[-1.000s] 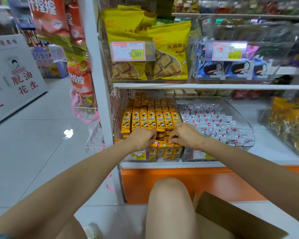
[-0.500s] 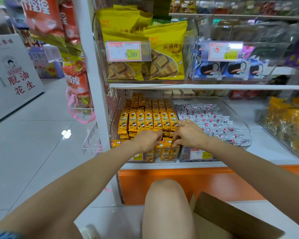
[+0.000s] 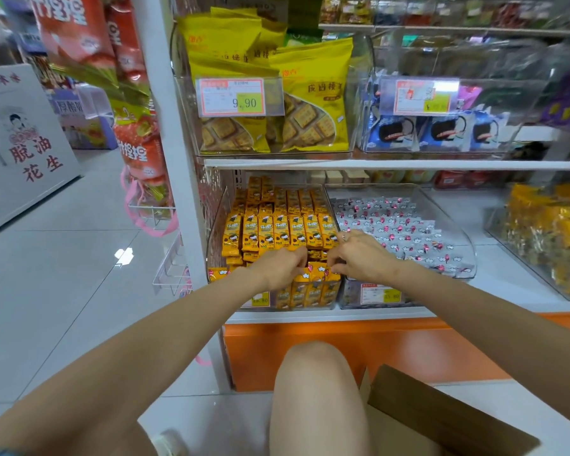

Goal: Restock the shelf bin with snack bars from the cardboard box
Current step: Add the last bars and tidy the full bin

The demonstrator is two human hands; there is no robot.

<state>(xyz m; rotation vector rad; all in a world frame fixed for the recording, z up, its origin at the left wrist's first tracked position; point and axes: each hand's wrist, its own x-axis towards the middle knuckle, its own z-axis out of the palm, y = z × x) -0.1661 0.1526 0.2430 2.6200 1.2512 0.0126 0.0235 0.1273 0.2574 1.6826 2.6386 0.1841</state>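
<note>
1. Signage (image 3: pixel 23 153), white with red characters, stands on the floor at the far left, well apart from the shelving.
2. Red snack bags (image 3: pixel 76 37) hang beside the white shelf post, and a wire rack (image 3: pixel 173 271) is fixed lower down on that post.
3. Yellow biscuit bags (image 3: pixel 224 60) stand upright in a clear tub on the upper shelf, behind a price tag (image 3: pixel 241 97) reading 9.90.
4. The shelf bin (image 3: pixel 218 222), clear-walled, sits at the left end of the lower shelf, just right of the post. Orange snack bars (image 3: pixel 280 232) fill it: flat rows run to the back and an upright row stands against the front wall.
5. The left hand (image 3: pixel 278 268) reaches into the front of the bin, knuckles up. Its fingers are curled down and pinch the tops of the upright front bars.
6. The right hand (image 3: pixel 364 255) is just beside it. Its fingers are curled tight on the tops of the same front row, and the fingertips of the two hands nearly meet.
7. A neighbouring bin of white-and-pink wrapped sweets (image 3: pixel 402 225) touches the shelf bin's right side.
8. The cardboard box (image 3: pixel 441 419) lies on the floor at lower right, just beside a bare knee (image 3: pixel 316 390). Its contents cannot be seen.
</note>
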